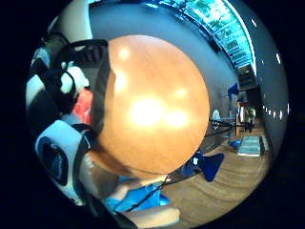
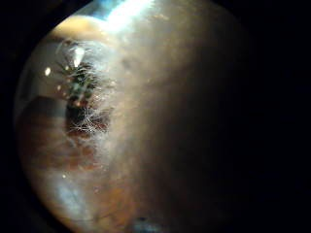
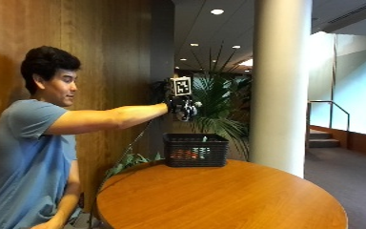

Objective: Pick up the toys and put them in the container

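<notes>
In the outside view my gloved right hand (image 3: 182, 109) is held out at arm's length, above the black basket (image 3: 196, 149) that stands at the far side of the round wooden table (image 3: 221, 200). Its fingers curl round a small furry toy (image 3: 194, 105), of which only a pale bit shows. Grey-white fur with a dark patch (image 2: 82, 97) fills the thumb side palm view, close to the palm. The little finger side palm view looks down on the basket (image 1: 101, 95), which holds a red toy (image 1: 83, 106) and a white toy (image 1: 71, 81), and on the table top (image 1: 152, 109).
A white pillar (image 3: 281, 86) rises right behind the table, and a potted palm (image 3: 218, 102) stands behind the basket. A wood-panelled wall (image 3: 106, 57) runs along the left. The person sits at the table's left edge, with the bare arm down at the side.
</notes>
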`<control>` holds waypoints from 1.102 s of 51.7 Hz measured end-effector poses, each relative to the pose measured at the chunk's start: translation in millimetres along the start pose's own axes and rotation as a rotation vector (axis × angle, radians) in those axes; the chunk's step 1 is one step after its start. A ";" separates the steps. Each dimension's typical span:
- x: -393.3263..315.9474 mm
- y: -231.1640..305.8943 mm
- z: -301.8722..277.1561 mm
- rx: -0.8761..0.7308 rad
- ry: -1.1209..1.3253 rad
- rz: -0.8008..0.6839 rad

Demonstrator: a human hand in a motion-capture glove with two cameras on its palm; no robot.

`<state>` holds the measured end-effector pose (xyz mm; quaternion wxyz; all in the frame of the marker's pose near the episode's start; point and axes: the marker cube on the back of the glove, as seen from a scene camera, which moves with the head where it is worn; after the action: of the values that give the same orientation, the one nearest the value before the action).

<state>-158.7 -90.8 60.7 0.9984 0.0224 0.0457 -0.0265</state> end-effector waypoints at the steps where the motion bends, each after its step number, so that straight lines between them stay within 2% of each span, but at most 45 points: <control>1: -6.8 -1.1 1.2 0.004 -0.004 -0.016; 14: -67.1 -11.2 30.3 -0.016 -0.078 -0.052; 25: -72.7 -7.7 59.4 -0.083 -0.103 -0.109; 29: -65.6 -7.2 54.8 -0.079 -0.124 -0.114; 38: -30.1 -5.7 30.0 -0.029 0.000 -0.071; 44: 4.5 -4.2 3.1 0.039 -0.086 -0.073; 52: 14.2 -11.4 2.2 0.030 0.070 0.101; 55: 37.0 -6.9 -0.5 0.030 0.102 0.239; 57: 48.8 -0.5 -0.7 0.020 0.129 0.229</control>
<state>-110.2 -93.7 55.5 0.9895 0.0389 0.1069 0.0888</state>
